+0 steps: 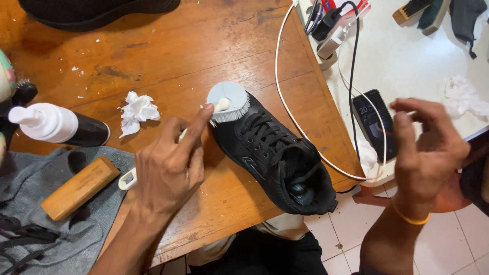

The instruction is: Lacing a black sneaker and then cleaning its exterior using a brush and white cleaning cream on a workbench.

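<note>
Shoe (277, 160) sits mid-table; left of it we see a bottle (53, 124), wooden block (79, 187) and tissue (137, 111). Our left hand (165, 170) grips the brush (228, 103) on its toe; our right hand (428, 147) hovers loosely open, hiding part of the phone (374, 122).

2 shoes (277, 153), 2 brushes (226, 104), 1 phone (374, 122)

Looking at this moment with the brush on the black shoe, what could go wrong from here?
1. The black shoe overhangs the wooden table edge at its heel, and the right hand is off it; pressure from the round white brush in the left hand might tip it off.
2. The smartphone and white cable lie close by; foam or water could possibly splash them.
</note>
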